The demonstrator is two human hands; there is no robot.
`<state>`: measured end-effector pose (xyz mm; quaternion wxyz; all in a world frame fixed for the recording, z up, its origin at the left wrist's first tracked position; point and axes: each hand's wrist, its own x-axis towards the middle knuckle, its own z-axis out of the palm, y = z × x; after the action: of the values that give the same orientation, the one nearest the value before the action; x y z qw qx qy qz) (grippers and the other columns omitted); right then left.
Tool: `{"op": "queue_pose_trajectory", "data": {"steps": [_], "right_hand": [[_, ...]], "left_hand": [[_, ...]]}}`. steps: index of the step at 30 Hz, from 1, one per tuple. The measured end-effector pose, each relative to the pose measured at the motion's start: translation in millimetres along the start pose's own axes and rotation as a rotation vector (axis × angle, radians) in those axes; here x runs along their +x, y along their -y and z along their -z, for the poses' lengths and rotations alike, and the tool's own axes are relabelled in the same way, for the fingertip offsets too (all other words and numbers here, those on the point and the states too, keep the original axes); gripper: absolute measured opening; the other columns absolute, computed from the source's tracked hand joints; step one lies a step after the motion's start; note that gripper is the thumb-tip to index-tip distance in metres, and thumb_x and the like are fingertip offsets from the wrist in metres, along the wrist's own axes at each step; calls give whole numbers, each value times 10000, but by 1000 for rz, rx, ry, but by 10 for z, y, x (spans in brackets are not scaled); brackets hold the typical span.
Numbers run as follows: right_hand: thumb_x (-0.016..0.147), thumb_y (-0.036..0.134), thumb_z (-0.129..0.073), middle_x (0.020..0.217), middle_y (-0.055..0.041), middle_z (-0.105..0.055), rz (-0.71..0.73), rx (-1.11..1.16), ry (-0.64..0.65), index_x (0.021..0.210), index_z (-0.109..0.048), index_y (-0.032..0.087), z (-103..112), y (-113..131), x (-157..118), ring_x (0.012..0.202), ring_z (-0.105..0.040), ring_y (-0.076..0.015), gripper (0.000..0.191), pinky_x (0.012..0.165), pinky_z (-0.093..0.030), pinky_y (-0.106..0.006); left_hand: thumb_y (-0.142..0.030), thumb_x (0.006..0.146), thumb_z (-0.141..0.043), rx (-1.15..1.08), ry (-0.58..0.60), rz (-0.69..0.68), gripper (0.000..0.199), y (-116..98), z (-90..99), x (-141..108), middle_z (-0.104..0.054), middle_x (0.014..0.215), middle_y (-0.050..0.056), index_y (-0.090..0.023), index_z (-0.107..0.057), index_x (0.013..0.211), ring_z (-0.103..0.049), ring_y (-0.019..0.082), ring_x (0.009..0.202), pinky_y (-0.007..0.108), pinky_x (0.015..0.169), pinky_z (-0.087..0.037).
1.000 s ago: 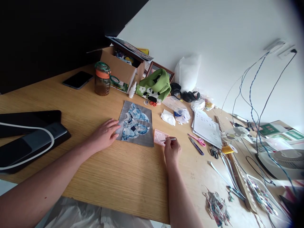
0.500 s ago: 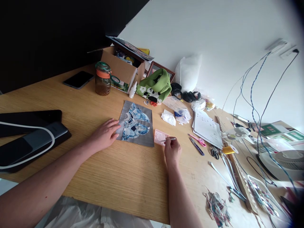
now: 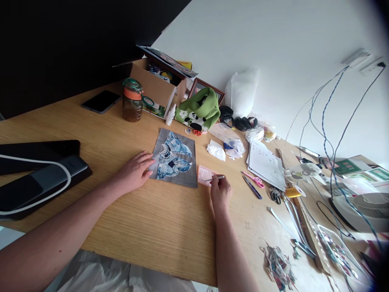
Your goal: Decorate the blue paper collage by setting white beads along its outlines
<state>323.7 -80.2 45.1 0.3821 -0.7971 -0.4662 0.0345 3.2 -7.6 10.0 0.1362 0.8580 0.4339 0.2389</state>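
Note:
A grey cloth [image 3: 191, 178] with a blue and white beaded design [image 3: 174, 159] lies flat on the wooden table. My left hand [image 3: 138, 171] rests at its left edge, fingers stretched out and holding nothing. Right of the cloth is a small pink tray [image 3: 203, 173] with tiny light pieces in it. My right hand [image 3: 221, 192] is closed round a thin pen-like tool [image 3: 221, 177], whose tip points into the tray. What is at the tip is too small to tell.
Behind the cloth stand a jar [image 3: 132, 101], a white bottle [image 3: 170, 115] and a green bag [image 3: 199, 110]. Pink scissors [image 3: 257, 181], a dark pen [image 3: 252, 187] and papers [image 3: 266, 162] lie to the right. Devices with a white cable [image 3: 65, 172] are at the left.

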Motion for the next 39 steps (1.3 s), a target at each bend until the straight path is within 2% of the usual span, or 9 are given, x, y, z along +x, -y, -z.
{"op": "queue_pose_trajectory", "data": {"steps": [4,12,26,33,39], "right_hand": [[851,400,-476,620,-44,-678,1,31,-8,636,-581,219,-2,-17,2,584,-572,-178,300,583,-340,-262],[851,384,-499,623,-35,-683,-39,83,-18,652,-588,211,10,-31,-1,583,-586,-178,279,590,-354,-258],[859,377,-489,600,-25,-672,-4,64,-32,643,-587,213,-3,-61,3,567,-574,-169,289,574,-348,-254],[845,374,-474,623,-42,-680,-6,30,-19,619,-572,220,-1,-31,16,600,-585,-180,291,585,-342,-257],[858,373,-475,630,-44,-676,3,30,-12,631,-576,216,-1,-32,9,613,-593,-181,294,600,-355,-259]], "left_hand": [[-271,907,-476,-9,-6,2,421,8,-9,-3,-506,1444,128,-130,-615,1278,-385,303,1399,517,1166,-351],[-255,916,-469,26,-6,-13,433,-10,-3,-5,-511,1433,160,-71,-612,1282,-397,322,1388,514,1165,-359],[-249,904,-484,-20,-18,0,403,5,-12,-5,-511,1438,132,-134,-621,1266,-397,305,1392,517,1171,-352],[-252,904,-477,-20,-19,-8,412,-1,-11,1,-516,1427,156,-104,-621,1260,-400,315,1387,530,1164,-352],[-264,906,-483,-38,-11,5,406,8,-12,-5,-501,1447,136,-135,-618,1266,-389,306,1397,524,1170,-340]]}}
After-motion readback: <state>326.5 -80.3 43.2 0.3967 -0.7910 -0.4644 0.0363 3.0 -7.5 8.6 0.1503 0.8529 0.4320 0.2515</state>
